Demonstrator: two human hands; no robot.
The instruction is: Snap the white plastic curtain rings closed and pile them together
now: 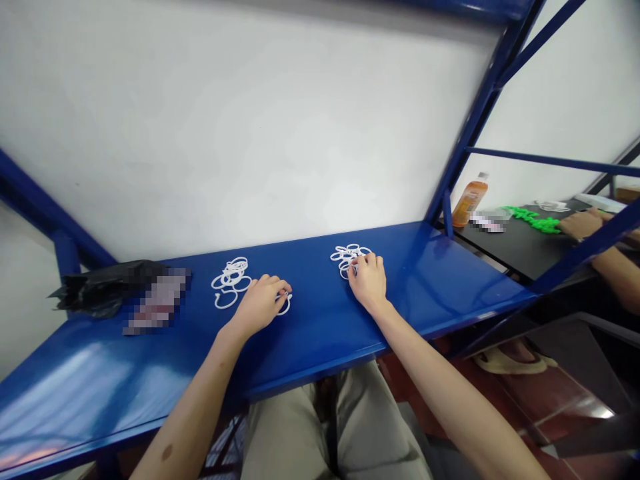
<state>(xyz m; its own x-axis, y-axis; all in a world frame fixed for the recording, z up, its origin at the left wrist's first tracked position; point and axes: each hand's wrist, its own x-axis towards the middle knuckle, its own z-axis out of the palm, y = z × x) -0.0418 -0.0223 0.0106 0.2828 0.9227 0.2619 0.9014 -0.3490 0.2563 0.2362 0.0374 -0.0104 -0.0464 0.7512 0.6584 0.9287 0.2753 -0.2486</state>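
Blue bench [320, 327]: thin white rings [350, 254], perhaps plastic.

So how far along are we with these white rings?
Possibly done: a left heap of thin white plastic rings lies spread on the blue metal bench. In hand: the left hand holds one white ring beside it; the right hand fingers the right heap. Left: that right heap, several rings, though which heap is finished is unclear.
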